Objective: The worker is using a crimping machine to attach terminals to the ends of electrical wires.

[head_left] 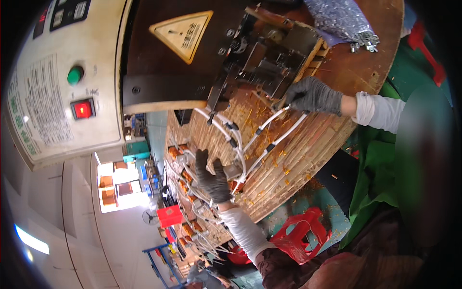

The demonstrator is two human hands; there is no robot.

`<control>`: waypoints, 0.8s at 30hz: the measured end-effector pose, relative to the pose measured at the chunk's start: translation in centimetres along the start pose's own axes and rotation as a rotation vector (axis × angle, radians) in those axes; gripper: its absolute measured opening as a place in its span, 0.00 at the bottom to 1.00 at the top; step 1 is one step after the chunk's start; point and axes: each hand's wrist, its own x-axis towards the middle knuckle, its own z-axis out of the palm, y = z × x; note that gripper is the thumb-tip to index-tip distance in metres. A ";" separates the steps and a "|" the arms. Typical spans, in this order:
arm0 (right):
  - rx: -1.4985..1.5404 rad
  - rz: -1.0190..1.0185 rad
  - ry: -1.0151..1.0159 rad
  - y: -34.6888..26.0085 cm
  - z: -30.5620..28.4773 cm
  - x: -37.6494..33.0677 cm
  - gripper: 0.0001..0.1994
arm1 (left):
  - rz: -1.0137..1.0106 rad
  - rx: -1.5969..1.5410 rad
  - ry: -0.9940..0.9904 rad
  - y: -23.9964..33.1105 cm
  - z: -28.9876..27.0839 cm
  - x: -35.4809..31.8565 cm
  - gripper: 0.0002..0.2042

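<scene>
My right hand (313, 96), in a grey glove, pinches the end of a white cable (269, 120) beside the dark metal head of a press-like machine (274, 53). A second white cable end (293, 126) lies just under that hand. Both cables carry black bands and run back to a grey block with orange-brown parts (233, 172) on the wooden table (298, 154). Over the table, near that block and the looped cables, my gloved left hand (211, 178) is held with thumb and fingers apart. Nothing shows in its grasp.
A clear bag of small metal terminals (339, 21) lies beyond the machine head. The cream control box (62, 91) has a green button and a lit red switch. More cabled blocks (192, 197) line the table. A red plastic stool (303, 233) stands by its edge.
</scene>
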 end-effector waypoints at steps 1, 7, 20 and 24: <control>0.122 0.143 -0.015 0.1 -0.2 -0.2 0.05 | -0.119 -0.099 -0.076 -1.8 -0.9 0.0 0.28; 0.093 0.134 -0.047 0.5 0.3 1.0 0.05 | -0.344 -0.265 -0.501 -9.7 -4.9 -3.3 0.41; -0.083 -0.002 0.057 1.4 0.1 1.2 0.06 | -0.330 0.182 -0.604 -9.9 -3.1 -4.8 0.26; -0.115 -0.108 -0.017 -0.4 -0.4 2.0 0.06 | -0.451 0.043 -0.611 -7.8 -3.2 -4.0 0.26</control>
